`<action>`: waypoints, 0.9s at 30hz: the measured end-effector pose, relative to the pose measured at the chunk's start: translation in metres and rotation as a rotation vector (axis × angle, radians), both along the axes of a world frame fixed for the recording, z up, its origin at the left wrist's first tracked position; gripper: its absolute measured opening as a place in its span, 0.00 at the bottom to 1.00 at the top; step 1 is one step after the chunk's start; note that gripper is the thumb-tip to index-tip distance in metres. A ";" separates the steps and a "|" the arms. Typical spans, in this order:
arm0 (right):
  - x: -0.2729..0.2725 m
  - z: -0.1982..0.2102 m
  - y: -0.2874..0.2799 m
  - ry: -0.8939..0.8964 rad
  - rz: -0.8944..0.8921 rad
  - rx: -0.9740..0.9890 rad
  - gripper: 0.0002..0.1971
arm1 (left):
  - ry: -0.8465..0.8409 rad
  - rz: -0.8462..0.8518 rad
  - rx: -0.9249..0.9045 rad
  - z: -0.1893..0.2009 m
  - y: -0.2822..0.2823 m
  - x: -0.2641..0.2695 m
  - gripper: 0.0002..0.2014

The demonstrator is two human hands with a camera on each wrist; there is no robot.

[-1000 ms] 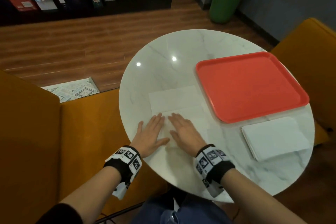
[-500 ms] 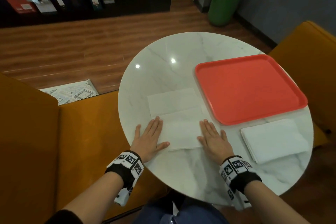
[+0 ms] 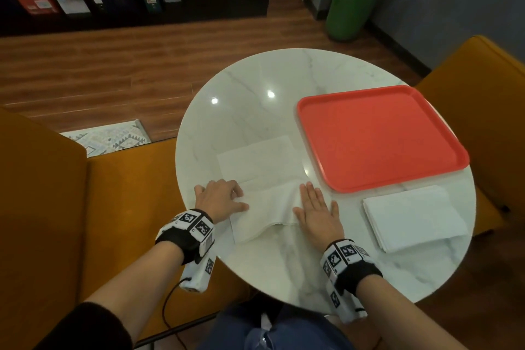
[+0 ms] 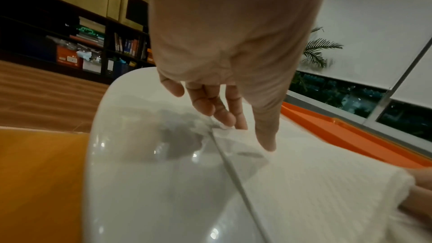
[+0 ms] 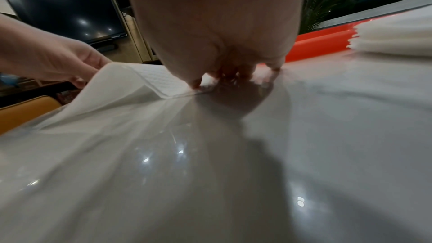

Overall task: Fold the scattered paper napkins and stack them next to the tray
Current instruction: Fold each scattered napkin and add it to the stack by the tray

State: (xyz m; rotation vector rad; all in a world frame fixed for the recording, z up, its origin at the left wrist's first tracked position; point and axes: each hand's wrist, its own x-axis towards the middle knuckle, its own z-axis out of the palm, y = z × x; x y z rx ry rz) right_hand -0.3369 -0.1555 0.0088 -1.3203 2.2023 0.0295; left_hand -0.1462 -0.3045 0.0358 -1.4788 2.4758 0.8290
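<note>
head view: left grip (image 3: 220, 198) pinches napkin (image 3: 268, 209) edge; right grip (image 3: 315, 212) flat, released, pressing its other side.

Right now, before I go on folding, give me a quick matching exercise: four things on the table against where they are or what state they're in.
Things:
1. red tray
2. napkin stack
3. flat napkin
4. left hand

States:
A. lifting one napkin's edge
B. nothing on it
C. lying spread out, beyond the hands
D. folded, beside the tray's near edge

Pairs: 1-B, 2-D, 3-C, 4-A
</note>
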 end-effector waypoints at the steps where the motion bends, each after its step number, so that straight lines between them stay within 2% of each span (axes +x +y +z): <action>1: -0.001 0.000 0.000 -0.004 0.002 -0.002 0.29 | -0.033 -0.011 -0.001 0.001 0.001 0.000 0.16; 3: -0.002 0.001 0.001 -0.012 0.011 -0.001 0.29 | -0.060 -0.002 0.003 0.002 0.003 -0.001 0.15; 5: -0.005 0.011 0.001 -0.009 0.026 -0.017 0.29 | 0.004 0.047 0.016 0.008 0.006 -0.002 0.09; 8: -0.016 0.040 -0.005 0.037 0.011 -0.175 0.28 | 0.251 0.108 0.102 0.030 0.014 -0.007 0.07; 10: -0.022 0.065 -0.010 -0.039 0.032 -0.318 0.31 | 0.451 0.097 0.172 0.056 0.022 -0.017 0.04; 12: -0.025 0.088 -0.016 -0.156 0.081 -0.338 0.34 | 0.566 0.023 0.161 0.082 0.031 -0.032 0.03; 13: -0.029 0.095 -0.018 -0.192 0.094 -0.326 0.33 | 0.612 -0.009 0.142 0.093 0.035 -0.040 0.03; 15: -0.039 0.102 -0.019 -0.219 0.084 -0.326 0.22 | 0.722 -0.018 0.116 0.111 0.041 -0.053 0.04; 17: -0.060 0.107 -0.009 -0.313 -0.003 -0.375 0.13 | 0.832 0.032 0.094 0.125 0.045 -0.065 0.04; 20: -0.090 0.111 0.017 -0.660 -0.295 -0.516 0.10 | 0.992 0.169 0.113 0.135 0.052 -0.078 0.05; 23: -0.116 0.114 0.045 -0.955 -0.585 -0.646 0.05 | 1.013 0.246 0.210 0.133 0.066 -0.091 0.05; 25: -0.137 0.113 0.062 -1.007 -0.713 -0.700 0.05 | 0.970 0.264 0.335 0.129 0.078 -0.096 0.06; 27: -0.164 0.111 0.079 -0.958 -0.828 -0.727 0.04 | 0.880 0.265 0.386 0.117 0.089 -0.091 0.08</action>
